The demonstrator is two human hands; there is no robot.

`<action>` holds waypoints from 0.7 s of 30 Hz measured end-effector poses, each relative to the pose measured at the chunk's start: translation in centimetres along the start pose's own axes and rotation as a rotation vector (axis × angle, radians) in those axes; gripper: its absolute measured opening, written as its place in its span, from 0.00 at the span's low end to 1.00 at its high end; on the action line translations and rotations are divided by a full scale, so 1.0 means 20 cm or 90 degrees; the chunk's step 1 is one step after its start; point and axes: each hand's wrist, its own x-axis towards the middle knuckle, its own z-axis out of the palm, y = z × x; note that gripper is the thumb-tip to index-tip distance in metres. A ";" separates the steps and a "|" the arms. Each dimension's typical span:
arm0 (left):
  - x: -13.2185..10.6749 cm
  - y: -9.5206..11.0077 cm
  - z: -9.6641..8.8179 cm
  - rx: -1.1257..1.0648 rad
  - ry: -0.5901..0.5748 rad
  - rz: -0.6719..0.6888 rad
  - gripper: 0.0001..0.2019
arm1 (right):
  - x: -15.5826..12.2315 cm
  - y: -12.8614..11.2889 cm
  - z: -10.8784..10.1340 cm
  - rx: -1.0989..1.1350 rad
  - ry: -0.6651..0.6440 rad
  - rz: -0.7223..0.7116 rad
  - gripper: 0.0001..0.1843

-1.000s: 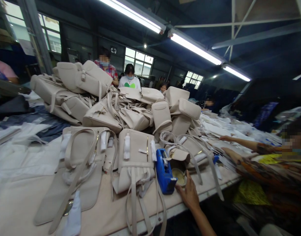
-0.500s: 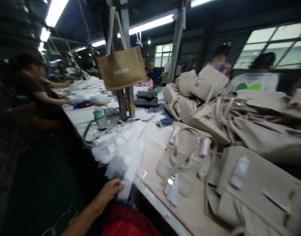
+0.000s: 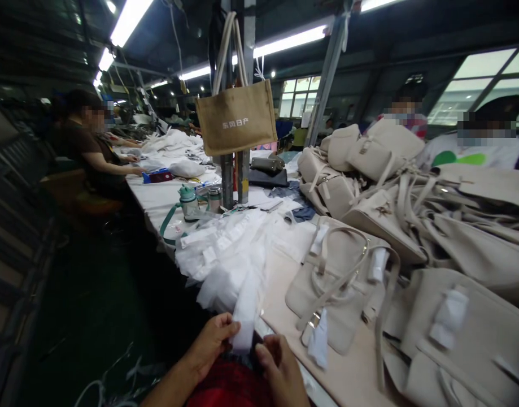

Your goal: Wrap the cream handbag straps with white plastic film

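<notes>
My left hand (image 3: 212, 342) pinches the lower end of a white foam wrapping strip (image 3: 245, 316) that hangs over the table's near edge from a heap of similar white strips (image 3: 229, 254). My right hand (image 3: 280, 367) is right beside it, fingers curled close to the same strip; whether it touches the strip is unclear. A beige handbag (image 3: 335, 277) with wrapped handles lies flat on the table just right of the hands. Something red (image 3: 231, 384) sits in my lap beneath both hands.
A big pile of beige handbags (image 3: 411, 192) fills the right side. A tan tote bag (image 3: 237, 116) hangs on a post, with a green-lidded bottle (image 3: 188, 200) below. A seated person (image 3: 90, 152) works at far left; two others stand behind the pile.
The view has swung left from the blue tape dispenser to the heap of white strips. My left hand took hold of a strip, and my right hand has now come up beside it.
</notes>
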 end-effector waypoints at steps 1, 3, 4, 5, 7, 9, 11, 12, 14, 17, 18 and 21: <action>0.00 -0.01 0.01 0.003 0.000 0.003 0.19 | 0.01 -0.02 0.09 0.040 -0.012 0.013 0.21; 0.02 -0.03 0.03 0.019 -0.001 0.008 0.20 | 0.05 -0.06 0.21 0.091 -0.017 0.041 0.20; 0.03 -0.04 0.03 0.035 -0.001 0.009 0.20 | 0.07 -0.07 0.23 0.099 -0.013 0.052 0.20; 0.04 -0.04 0.02 0.056 0.003 0.011 0.20 | 0.09 -0.07 0.23 0.094 -0.003 0.059 0.20; 0.07 -0.04 -0.01 0.110 0.026 0.029 0.20 | 0.10 -0.06 0.17 0.048 0.010 0.056 0.21; 0.08 0.00 -0.05 0.167 0.069 0.065 0.18 | 0.09 -0.06 0.09 -0.020 0.001 0.053 0.23; 0.07 0.07 -0.07 0.285 0.122 0.131 0.13 | 0.08 -0.07 0.02 -0.090 -0.018 0.052 0.25; 0.06 0.12 -0.07 0.366 0.139 0.174 0.11 | 0.07 -0.07 -0.01 -0.117 -0.026 0.053 0.25; 0.04 0.22 -0.04 0.538 0.143 0.286 0.09 | 0.06 -0.09 -0.06 -0.181 -0.010 0.042 0.23; 0.02 0.37 0.07 0.717 0.055 0.459 0.14 | 0.05 -0.11 -0.11 -0.329 0.070 0.003 0.18; 0.02 0.40 0.12 0.762 -0.004 0.508 0.17 | 0.05 -0.13 -0.12 -0.373 0.092 -0.015 0.16; 0.05 0.48 0.24 0.849 -0.250 0.594 0.24 | 0.03 -0.20 -0.14 -0.374 0.066 -0.075 0.15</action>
